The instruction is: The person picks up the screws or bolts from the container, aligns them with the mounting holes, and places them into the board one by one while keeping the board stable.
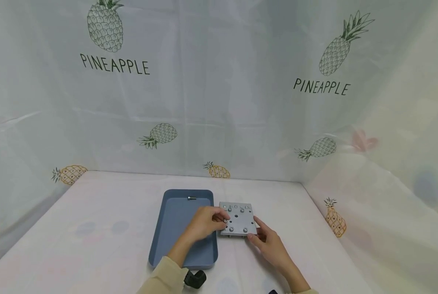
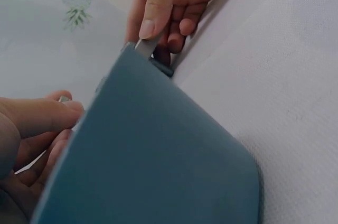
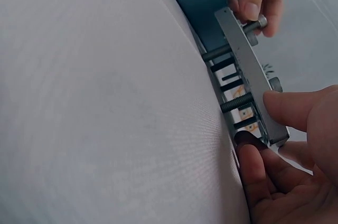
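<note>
A grey metal plate (image 1: 242, 220) with several holes and socket-head bolts sits just right of the tray. My left hand (image 1: 202, 222) reaches over the tray's right rim and pinches a bolt (image 3: 259, 24) by its head at the plate's left side. In the right wrist view, that bolt's shank slants towards the plate's top face. Thumb and fingers of my right hand (image 1: 272, 245) grip the plate's near right corner. Threaded bolt shanks (image 3: 238, 102) stick out below the plate, which stands raised over the table.
The blue tray (image 1: 174, 228) lies left of the plate, with one loose bolt (image 1: 192, 198) near its far end. A black object (image 1: 195, 279) is by the left sleeve. A pineapple-print curtain (image 1: 211, 94) hangs behind the white-covered table (image 1: 105, 220).
</note>
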The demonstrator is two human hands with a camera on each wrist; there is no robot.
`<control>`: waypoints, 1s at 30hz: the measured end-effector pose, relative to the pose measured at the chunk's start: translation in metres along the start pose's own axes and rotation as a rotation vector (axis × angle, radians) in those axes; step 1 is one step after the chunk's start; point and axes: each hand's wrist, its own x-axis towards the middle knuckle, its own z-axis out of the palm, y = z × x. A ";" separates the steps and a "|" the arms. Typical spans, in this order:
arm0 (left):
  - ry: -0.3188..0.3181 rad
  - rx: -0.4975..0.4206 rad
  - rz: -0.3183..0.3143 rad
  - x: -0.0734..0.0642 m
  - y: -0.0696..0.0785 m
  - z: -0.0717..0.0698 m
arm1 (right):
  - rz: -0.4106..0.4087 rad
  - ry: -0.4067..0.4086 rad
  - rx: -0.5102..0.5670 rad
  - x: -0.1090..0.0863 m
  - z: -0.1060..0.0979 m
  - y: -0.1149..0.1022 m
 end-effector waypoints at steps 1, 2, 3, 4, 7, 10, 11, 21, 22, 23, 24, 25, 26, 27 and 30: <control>-0.002 0.002 0.004 0.000 -0.001 0.000 | -0.002 -0.001 0.000 0.000 0.000 0.000; -0.005 0.000 0.004 0.000 -0.001 0.000 | -0.004 -0.002 0.002 0.000 0.000 -0.001; -0.008 -0.003 0.005 0.000 -0.002 -0.001 | -0.003 -0.003 0.004 0.000 0.000 -0.001; -0.012 -0.006 0.005 0.000 -0.002 -0.001 | -0.003 -0.004 0.007 0.000 0.000 -0.001; -0.021 -0.014 0.004 0.001 -0.004 -0.001 | -0.008 -0.005 0.008 0.000 0.000 -0.002; -0.026 -0.016 0.001 0.001 -0.005 0.000 | -0.011 -0.003 0.004 0.000 0.001 -0.002; -0.027 -0.015 0.001 0.001 -0.005 0.000 | -0.012 -0.002 0.002 0.000 0.001 -0.002; -0.035 0.000 0.003 0.001 -0.004 0.002 | -0.002 -0.003 0.000 -0.001 -0.001 0.000; -0.035 -0.002 0.002 0.001 -0.005 0.002 | -0.001 -0.003 0.000 -0.001 -0.001 0.000; -0.034 -0.003 0.003 0.001 -0.005 0.002 | -0.001 -0.004 -0.003 -0.001 -0.001 0.000; -0.033 -0.003 0.003 0.001 -0.005 0.003 | -0.001 -0.003 -0.004 -0.001 -0.001 0.000; -0.032 -0.003 0.006 0.001 -0.006 0.003 | -0.001 -0.003 -0.005 -0.001 0.000 0.000; -0.031 -0.004 0.009 0.001 -0.006 0.003 | 0.000 -0.003 -0.006 -0.001 0.000 0.000; -0.030 -0.003 0.011 0.001 -0.006 0.003 | 0.001 -0.003 -0.007 -0.001 0.000 0.000; -0.027 0.007 0.023 0.000 -0.006 0.003 | 0.002 -0.003 -0.008 -0.001 -0.001 -0.001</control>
